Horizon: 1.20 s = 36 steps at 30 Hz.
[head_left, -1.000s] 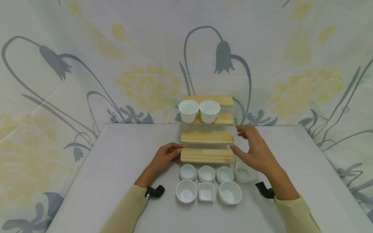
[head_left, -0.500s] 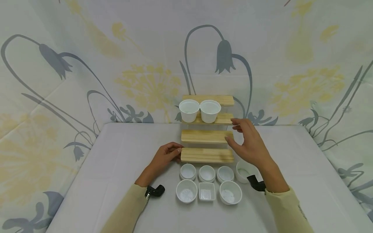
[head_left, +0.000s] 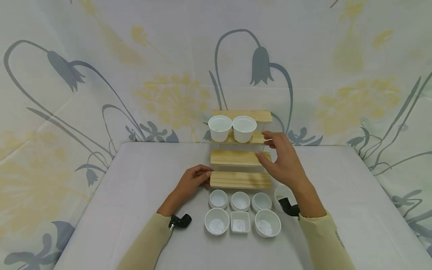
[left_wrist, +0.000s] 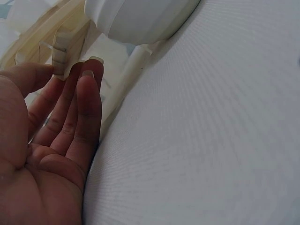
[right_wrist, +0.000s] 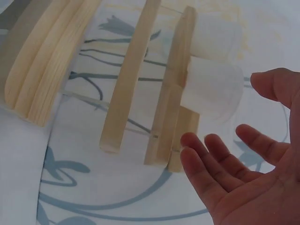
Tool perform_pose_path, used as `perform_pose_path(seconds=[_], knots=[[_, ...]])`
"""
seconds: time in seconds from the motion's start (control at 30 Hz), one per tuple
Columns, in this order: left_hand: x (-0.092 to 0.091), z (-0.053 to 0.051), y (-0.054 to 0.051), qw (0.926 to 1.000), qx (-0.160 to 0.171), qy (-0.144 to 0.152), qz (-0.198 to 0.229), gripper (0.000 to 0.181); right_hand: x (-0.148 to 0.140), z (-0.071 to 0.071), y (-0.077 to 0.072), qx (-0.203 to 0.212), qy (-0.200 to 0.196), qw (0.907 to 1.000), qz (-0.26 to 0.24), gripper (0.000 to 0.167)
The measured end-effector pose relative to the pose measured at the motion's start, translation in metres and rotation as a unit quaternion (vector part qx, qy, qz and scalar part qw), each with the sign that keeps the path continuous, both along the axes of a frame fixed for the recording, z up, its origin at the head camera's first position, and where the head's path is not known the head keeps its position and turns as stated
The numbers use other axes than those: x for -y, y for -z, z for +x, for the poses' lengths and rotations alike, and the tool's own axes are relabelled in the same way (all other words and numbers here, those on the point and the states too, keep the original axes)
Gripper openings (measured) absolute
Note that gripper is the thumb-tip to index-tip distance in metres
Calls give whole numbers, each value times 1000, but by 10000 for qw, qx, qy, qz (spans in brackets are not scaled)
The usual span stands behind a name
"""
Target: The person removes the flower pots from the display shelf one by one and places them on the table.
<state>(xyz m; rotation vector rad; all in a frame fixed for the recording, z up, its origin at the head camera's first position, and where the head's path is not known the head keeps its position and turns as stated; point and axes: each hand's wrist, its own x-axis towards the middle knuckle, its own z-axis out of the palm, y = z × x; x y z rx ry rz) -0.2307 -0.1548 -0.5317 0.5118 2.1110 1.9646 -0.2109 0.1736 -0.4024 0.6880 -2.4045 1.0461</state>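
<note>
A tiered stand with pale wooden shelves [head_left: 241, 158] stands in the middle of the table. My left hand [head_left: 192, 181] is at the left end of its lowest shelf [head_left: 240, 180]; in the left wrist view the thumb and fingertips pinch the board's end [left_wrist: 65, 51]. Two white cups [head_left: 220, 128] sit side by side on the second shelf from the top. My right hand [head_left: 282, 159] hovers at the stand's right end, fingers spread and slightly bent, holding nothing. In the right wrist view a translucent-looking cup [right_wrist: 213, 89] shows beyond the fingers, apart from them.
Several small white bowls [head_left: 217, 221] stand in two rows before the stand, with a square dish [head_left: 240, 222] among them. Another white bowl [head_left: 282, 195] at the right is partly hidden by the right wrist. A floral cloth [head_left: 175, 97] hangs behind the table.
My right hand has moved left and up, from beside the lower shelves toward the two cups. The left hand stays at the lowest shelf.
</note>
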Motion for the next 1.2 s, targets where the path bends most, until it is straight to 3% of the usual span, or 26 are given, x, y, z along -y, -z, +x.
perform_pose_path(seconds=[0.63,0.93,1.2], knots=[[-1,-1,1,10000,-6,-13,47,26,13,-12,-5,154,201,9987,-441,61],[-2,0,-1,9995,136,78,280,27,20,-15,-10,536,427,9938,-878,63],[-2,0,-2,9996,128,67,225,27,26,-19,-10,728,540,9884,-1215,65]])
